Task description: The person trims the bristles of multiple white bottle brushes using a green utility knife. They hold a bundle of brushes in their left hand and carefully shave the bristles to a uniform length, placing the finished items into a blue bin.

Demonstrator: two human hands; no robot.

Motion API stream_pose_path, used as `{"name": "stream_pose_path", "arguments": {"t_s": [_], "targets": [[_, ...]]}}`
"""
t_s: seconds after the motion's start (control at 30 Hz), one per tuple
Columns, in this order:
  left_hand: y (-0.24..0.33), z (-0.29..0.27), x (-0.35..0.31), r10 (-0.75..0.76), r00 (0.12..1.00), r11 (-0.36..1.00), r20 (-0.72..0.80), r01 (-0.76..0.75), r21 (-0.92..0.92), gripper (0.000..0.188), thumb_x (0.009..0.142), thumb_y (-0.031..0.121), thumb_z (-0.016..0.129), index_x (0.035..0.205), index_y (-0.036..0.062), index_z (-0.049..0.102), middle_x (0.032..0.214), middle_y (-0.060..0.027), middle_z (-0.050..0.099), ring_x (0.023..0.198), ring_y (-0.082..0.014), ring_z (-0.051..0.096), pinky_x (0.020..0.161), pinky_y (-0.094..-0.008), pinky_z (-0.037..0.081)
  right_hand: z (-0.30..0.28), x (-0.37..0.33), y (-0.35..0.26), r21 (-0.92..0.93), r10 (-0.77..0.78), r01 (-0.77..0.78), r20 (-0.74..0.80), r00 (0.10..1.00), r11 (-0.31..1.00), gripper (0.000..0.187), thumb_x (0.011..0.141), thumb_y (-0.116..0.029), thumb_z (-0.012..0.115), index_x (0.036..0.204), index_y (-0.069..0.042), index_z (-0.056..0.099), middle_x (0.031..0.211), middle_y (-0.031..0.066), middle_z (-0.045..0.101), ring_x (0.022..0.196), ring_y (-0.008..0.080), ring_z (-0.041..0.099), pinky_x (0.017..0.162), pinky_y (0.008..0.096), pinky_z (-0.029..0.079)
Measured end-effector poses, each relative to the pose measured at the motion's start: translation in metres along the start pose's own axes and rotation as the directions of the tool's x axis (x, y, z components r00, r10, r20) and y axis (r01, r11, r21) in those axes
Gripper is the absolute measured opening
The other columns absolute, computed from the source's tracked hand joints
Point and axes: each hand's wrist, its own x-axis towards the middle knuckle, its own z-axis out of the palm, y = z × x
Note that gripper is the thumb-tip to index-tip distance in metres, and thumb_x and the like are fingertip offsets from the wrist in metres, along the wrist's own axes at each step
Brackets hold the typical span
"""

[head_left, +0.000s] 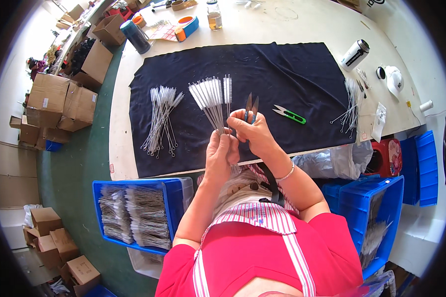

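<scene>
My left hand [222,154] is closed round a fanned bundle of thin wire-handled cleaning brushes [207,94], white bristles up. One brush [227,88] stands apart at the bundle's right side, its stem running down by my right fingertips; whether they pinch it I cannot tell. Closed on a pair of thread snips, my right hand [252,129] has their two dark blades [251,105] pointing up, slightly apart. Green-handled snips [290,115] lie to the right on the dark cloth [183,64]. A loose pile of similar brushes [161,119] rests at the left.
More brushes [351,104] lie at the cloth's right edge. A blue crate of brushes [169,213] stands below the table's left front, another blue crate [396,198] at the right. On the table [121,123] are a dark tumbler [135,37], tape dispenser [187,28], glass jar [214,16] and white bottle [355,54].
</scene>
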Motion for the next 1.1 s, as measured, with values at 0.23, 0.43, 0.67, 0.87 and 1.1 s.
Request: {"name": "stream_pose_path", "arguments": {"t_s": [0.23,0.43,0.67,0.87,1.1], "targets": [[0.001,0.007,0.001,-0.042,0.999,0.998,0.033,0.043,-0.035,0.014,0.095,0.024,0.047,0.104,0.0132,0.047,0.070,-0.0014,0.046,0.047,-0.0051,0.034,0.043,-0.0191,0.029,-0.007,0.006,0.008,0.133,-0.030,0.021,0.067,0.997,0.991,0.014,0.087,-0.018,0.061,0.079,-0.006,0.058,0.058,-0.0043,0.049,0.045,0.0025,0.038,0.040,0.0209,0.029],[-0.016,-0.007,-0.007,-0.103,0.993,0.995,0.051,0.103,-0.001,0.016,0.094,0.020,0.051,0.107,0.0117,0.047,0.063,0.0017,0.042,0.045,-0.0050,0.033,0.041,-0.0203,0.027,-0.034,0.039,-0.028,0.358,-0.235,0.373,-0.372,0.898,0.856,0.018,0.092,-0.019,0.054,0.078,-0.008,0.052,0.070,0.0017,0.050,0.043,0.0054,0.033,0.039,0.0219,0.027],[0.017,-0.004,0.021,0.099,0.972,0.992,-0.213,-0.080,0.094,0.031,0.087,0.021,0.062,0.114,0.0058,0.054,0.065,0.0033,0.047,0.040,-0.0019,0.029,0.037,-0.0190,0.022,-0.043,0.005,-0.047,-0.402,0.010,0.034,0.106,0.994,0.915,0.016,0.087,-0.018,0.060,0.080,-0.004,0.061,0.066,-0.0038,0.051,0.057,0.0022,0.042,0.049,0.0189,0.034],[0.046,0.013,0.047,0.231,0.967,0.970,-0.106,-0.220,0.107,0.018,0.087,0.013,0.062,0.101,0.0025,0.059,0.072,-0.0019,0.056,0.045,-0.0038,0.041,0.036,-0.0163,0.024,-0.032,-0.005,-0.045,-0.538,0.033,0.098,0.228,0.973,0.837,0.019,0.086,-0.021,0.062,0.083,-0.002,0.062,0.066,-0.0022,0.053,0.064,0.0058,0.047,0.060,0.0224,0.039],[0.043,0.013,0.051,0.319,0.927,0.948,-0.197,-0.310,0.076,0.005,0.089,0.009,0.058,0.087,0.0047,0.058,0.076,-0.0034,0.058,0.052,-0.0053,0.046,0.035,-0.0161,0.028,-0.045,-0.008,-0.026,-0.848,-0.295,0.326,0.213,0.932,0.419,0.037,0.091,-0.038,0.050,0.096,-0.004,0.060,0.084,0.0118,0.062,0.077,0.0280,0.060,0.068,0.0365,0.045]]}}
